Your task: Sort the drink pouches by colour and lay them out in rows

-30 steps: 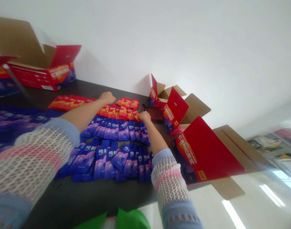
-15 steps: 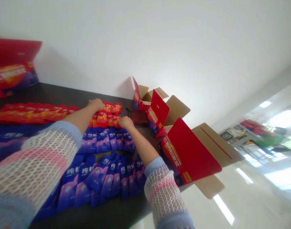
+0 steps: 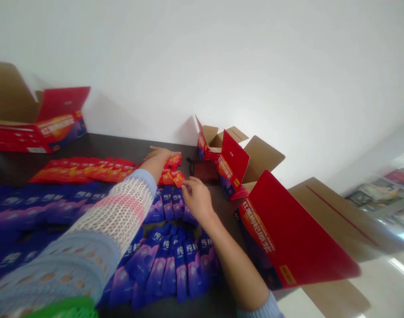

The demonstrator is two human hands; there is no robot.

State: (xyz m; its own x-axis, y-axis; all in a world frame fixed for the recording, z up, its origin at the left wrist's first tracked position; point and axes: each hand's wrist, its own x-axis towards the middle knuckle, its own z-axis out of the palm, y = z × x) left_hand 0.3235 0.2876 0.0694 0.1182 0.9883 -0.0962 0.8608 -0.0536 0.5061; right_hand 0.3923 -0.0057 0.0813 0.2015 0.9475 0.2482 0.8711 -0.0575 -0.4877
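My left hand reaches over the right end of the red-orange sachet row, its fingers apart. It covers part of the sachets beneath it. My right hand is beside the same group, fingers loosely bent with a gap between thumb and index finger. Its fingertips are at the edge of a tilted red sachet; I see no firm grip. Blue-purple pouches with white lettering lie overlapping in rows nearer to me. My left sleeve hides the middle of these rows.
Open red cartons line the right side of the dark table. Another open carton stands at the back left against the white wall. A dark brown case lies between the sachets and the right-hand cartons.
The view has swung left, bringing more of the left carton into sight. My right hand has drawn back slightly from the sachets, and my left hand's fingers have spread.
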